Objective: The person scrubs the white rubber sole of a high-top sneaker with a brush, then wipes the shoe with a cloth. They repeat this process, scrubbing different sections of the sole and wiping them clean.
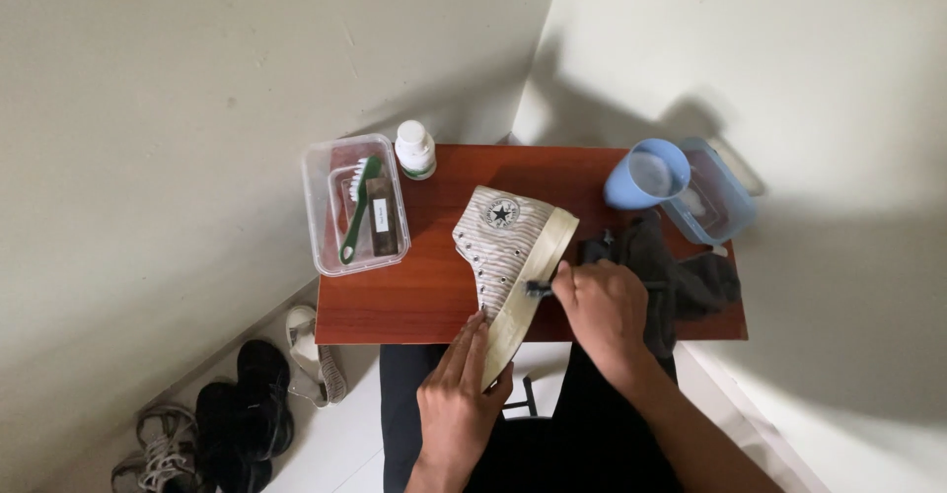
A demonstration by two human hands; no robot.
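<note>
Right hand [604, 308] rubs dark brush [538, 289] on ribbed canvas sneaker [505, 246] w/ rubber sole.

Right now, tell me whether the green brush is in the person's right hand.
No, the green brush lies in the clear plastic box on the table, while the right hand holds a small dark brush against the shoe.
</note>
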